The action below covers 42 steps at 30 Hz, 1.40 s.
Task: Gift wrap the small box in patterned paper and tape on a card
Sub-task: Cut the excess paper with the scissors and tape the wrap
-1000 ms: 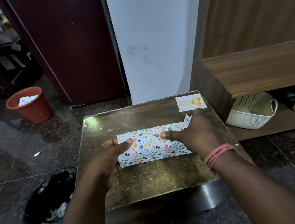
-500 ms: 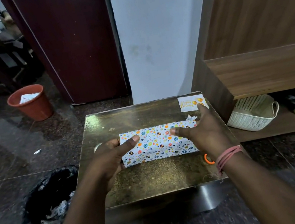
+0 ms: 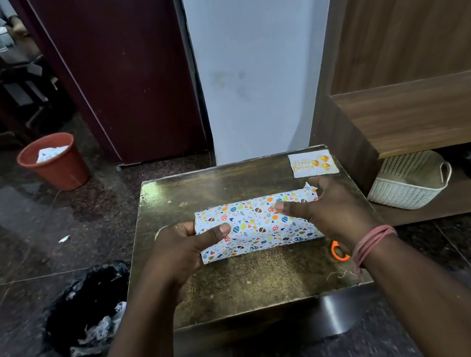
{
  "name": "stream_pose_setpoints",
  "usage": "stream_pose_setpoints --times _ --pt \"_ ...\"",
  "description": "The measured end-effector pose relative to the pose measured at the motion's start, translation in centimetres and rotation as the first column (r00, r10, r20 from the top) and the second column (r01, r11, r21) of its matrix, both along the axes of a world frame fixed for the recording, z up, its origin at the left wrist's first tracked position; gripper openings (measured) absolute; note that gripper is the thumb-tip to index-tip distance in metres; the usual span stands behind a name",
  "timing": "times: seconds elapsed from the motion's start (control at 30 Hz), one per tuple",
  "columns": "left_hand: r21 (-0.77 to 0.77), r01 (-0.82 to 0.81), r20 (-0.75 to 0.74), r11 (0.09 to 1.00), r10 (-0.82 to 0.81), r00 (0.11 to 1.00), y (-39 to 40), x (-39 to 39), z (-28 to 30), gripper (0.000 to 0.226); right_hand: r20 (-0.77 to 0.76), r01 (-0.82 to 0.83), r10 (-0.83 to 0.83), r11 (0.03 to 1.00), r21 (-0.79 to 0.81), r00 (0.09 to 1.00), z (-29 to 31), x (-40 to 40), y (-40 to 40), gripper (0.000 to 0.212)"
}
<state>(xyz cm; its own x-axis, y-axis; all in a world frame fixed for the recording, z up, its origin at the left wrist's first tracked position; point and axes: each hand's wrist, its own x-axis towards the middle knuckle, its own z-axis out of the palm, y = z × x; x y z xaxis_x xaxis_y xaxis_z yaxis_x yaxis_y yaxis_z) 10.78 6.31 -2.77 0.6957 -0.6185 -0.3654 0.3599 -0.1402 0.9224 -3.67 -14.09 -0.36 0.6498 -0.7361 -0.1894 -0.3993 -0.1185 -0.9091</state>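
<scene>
The small box, covered in white paper with coloured egg patterns (image 3: 256,225), lies lengthwise in the middle of the gold-brown table (image 3: 246,283). My left hand (image 3: 180,247) grips its left end, thumb pressed on the top face. At the right end my right hand (image 3: 331,208) holds the box with its thumb on top, and a loose flap of paper sticks up by the fingers. A white "Happy Birthday" card (image 3: 312,163) with orange balloons lies flat at the table's far right corner, apart from the box.
Orange scissor handles (image 3: 339,251) peek out under my right wrist. A black-lined bin (image 3: 85,318) stands left of the table, a red bucket (image 3: 52,162) farther back. A cream basket (image 3: 407,181) sits on the low wooden shelf at right.
My two thumbs have spread apart along the top of the box, and the scissor handles have come into sight under my right wrist. The box has stayed where it was on the table.
</scene>
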Motion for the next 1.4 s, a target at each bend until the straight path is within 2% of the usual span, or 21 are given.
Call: stream_pose_setpoints --times 0.07,0.23,0.4,0.53,0.6,0.7,0.8,0.87,0.93,1.0,1.03,1.13,1.2,1.3,1.4 --pt "-0.001 0.0 0.015 1.0 0.0 1.0 0.1 0.0 0.0 0.036 -0.004 -0.003 0.003 1.0 0.004 1.0 -0.2 0.1 -0.1 0.096" --pt "0.015 0.012 0.04 1.0 -0.013 0.999 0.2 0.3 -0.4 0.048 -0.025 -0.013 0.013 0.999 0.036 1.0 -0.3 0.1 -0.3 0.095" --pt "0.047 0.004 0.061 0.999 -0.007 0.998 0.1 0.1 -0.3 0.049 -0.035 -0.003 0.005 0.998 0.059 0.999 -0.2 0.2 -0.4 0.094" --pt "0.076 -0.046 0.078 0.996 0.04 0.996 0.0 0.0 -0.3 0.075 -0.033 0.003 -0.002 1.0 0.007 0.999 -0.1 0.1 -0.4 0.087" --pt "0.091 -0.076 0.069 0.993 0.07 0.995 -0.1 -0.1 -0.4 0.081 -0.052 -0.015 0.013 0.999 -0.037 0.999 0.0 0.1 -0.3 0.084" --pt "0.105 -0.084 0.074 0.991 0.076 0.994 -0.1 -0.1 -0.5 0.075 -0.066 -0.02 0.015 0.998 -0.067 0.998 -0.1 0.2 -0.4 0.084" --pt "0.108 -0.122 0.097 0.987 0.112 0.989 -0.1 -0.2 -0.1 0.064 -0.049 0.001 0.001 0.999 0.033 0.999 -0.1 0.2 -0.5 0.088" --pt "0.128 -0.192 0.163 0.973 0.171 0.972 -0.2 -0.2 -0.1 0.056 -0.048 0.008 -0.006 0.999 0.052 0.999 -0.1 0.2 -0.6 0.087" --pt "0.202 -0.333 0.38 0.921 0.24 0.893 -0.3 0.0 -0.4 0.053 -0.05 0.018 -0.015 0.998 0.055 0.999 -0.1 0.2 -0.6 0.086" --pt "0.232 -0.485 0.628 0.843 0.251 0.737 -0.2 -0.2 -0.3 0.045 -0.047 0.032 -0.029 0.998 0.051 0.998 -0.2 0.2 -0.6 0.085" --pt "0.2 -0.512 0.712 0.835 0.235 0.661 -0.3 -0.5 0.0 0.041 -0.049 0.031 -0.029 0.998 0.052 0.998 -0.2 0.2 -0.5 0.084" --pt "0.126 -0.418 0.879 0.9 0.094 0.468 -1.2 -1.3 0.5 0.03 -0.043 0.013 -0.012 1.0 0.021 0.999 0.0 0.3 -0.4 0.082" --pt "0.209 -0.337 0.935 0.918 -0.087 0.343 -2.1 -1.7 -0.1 0.042 -0.051 0.007 -0.007 1.0 -0.006 0.999 0.3 0.3 -0.1 0.079" --pt "0.323 -0.206 0.881 0.924 -0.214 0.421 -2.6 -1.9 -1.1 0.06 -0.069 -0.007 0.006 1.0 -0.017 0.998 0.5 0.2 0.1 0.073" --pt "0.306 -0.191 0.87 0.933 -0.192 0.453 -2.8 -1.6 -1.5 0.058 -0.097 -0.059 0.055 0.997 -0.043 0.994 0.9 0.0 0.3 0.068"
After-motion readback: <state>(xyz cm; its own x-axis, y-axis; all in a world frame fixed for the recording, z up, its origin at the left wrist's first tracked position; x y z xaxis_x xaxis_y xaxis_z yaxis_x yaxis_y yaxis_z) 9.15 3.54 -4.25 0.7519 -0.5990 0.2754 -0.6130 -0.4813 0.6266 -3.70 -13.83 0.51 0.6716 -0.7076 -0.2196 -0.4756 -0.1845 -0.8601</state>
